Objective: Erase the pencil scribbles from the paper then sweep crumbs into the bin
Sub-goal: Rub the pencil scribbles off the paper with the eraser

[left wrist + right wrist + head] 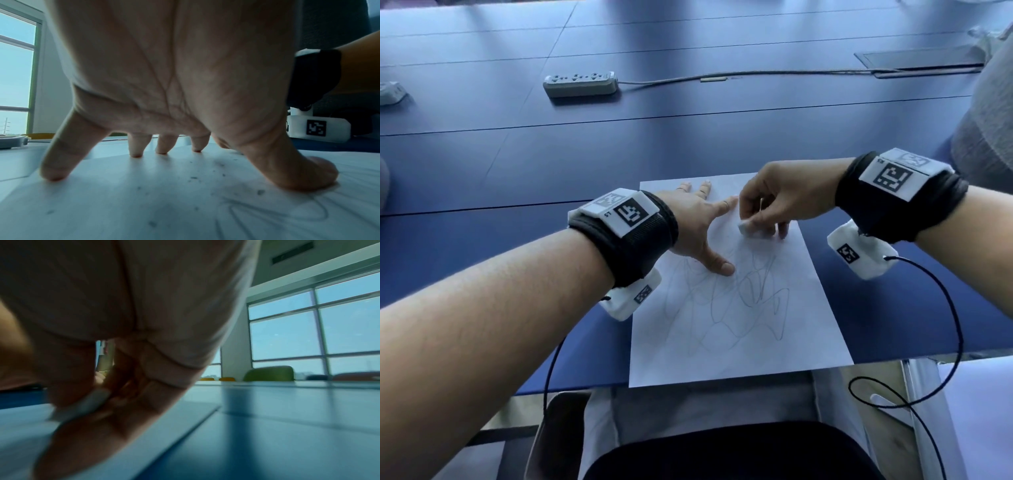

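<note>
A white sheet of paper (739, 349) lies at the near edge of the blue table (688, 137). Grey pencil scribbles (736, 301) cover its middle. My left hand (698, 226) presses flat on the upper left part of the paper (123, 203), fingers spread and straight. My right hand (767, 209) pinches a small white eraser (748, 229) and holds it against the paper near the top right. In the right wrist view the eraser (82, 404) shows between thumb and fingers, blurred. Dark eraser crumbs (193, 177) dot the paper under my left palm.
A grey power strip (580, 84) with a cable lies further back on the table. A cable hatch (917, 58) sits at the far right. A grey chair back (983, 137) stands at the right. No bin is in view.
</note>
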Available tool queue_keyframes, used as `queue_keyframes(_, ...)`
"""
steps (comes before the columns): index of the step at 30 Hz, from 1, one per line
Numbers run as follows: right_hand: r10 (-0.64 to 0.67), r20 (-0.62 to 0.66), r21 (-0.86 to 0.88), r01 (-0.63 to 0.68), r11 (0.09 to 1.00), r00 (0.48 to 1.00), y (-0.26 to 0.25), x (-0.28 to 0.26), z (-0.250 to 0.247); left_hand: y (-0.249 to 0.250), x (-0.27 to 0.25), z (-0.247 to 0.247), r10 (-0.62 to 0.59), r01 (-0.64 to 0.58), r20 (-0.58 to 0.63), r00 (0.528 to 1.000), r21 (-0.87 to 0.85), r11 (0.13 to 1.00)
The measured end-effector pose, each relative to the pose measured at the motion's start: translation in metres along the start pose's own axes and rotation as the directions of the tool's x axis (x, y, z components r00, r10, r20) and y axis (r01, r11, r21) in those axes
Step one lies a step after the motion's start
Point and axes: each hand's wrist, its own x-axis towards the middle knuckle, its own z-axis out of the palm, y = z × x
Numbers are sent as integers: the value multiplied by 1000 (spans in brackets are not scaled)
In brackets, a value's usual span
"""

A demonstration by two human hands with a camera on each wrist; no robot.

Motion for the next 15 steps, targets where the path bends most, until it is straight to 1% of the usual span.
queue_keyframes(2, 48, -55, 179, -38, 983, 997, 10, 2, -2, -4, -1, 0, 10, -10, -14, 1000, -15, 1000)
queue_keyframes(4, 90, -75, 330, -60, 942, 993, 16, 2, -2, -13, -6, 0, 25, -25, -18, 1000, -27, 999)
queue_keyframes(6, 107, -59, 412, -73, 908, 993, 19, 2, -2, -29, -18, 5, 24, -24, 4, 1000, -42, 999)
queue_keyframes(8, 119, -51, 429, -86, 899, 992, 19, 2, -3, -50, -29, 15, 8, -6, 29, 1000, -48, 999)
queue_keyframes(11, 143, -66, 389, -106, 915, 988, 17, 5, -6, -73, -43, 32, -7, 9, 27, 1000, -90, 996)
queue_keyframes(12, 142, -91, 325, -106, 940, 986, 13, 7, -7, -76, -44, 35, -3, 5, 17, 1000, -107, 994)
queue_keyframes(13, 128, -121, 223, -99, 970, 984, 7, 9, -7, -78, -44, 37, 3, -2, 7, 1000, -114, 993)
queue_keyframes(15, 50, -144, 26, -47, 999, 988, -14, 14, -2, -78, -42, 37, 13, -14, -9, 1000, -112, 994)
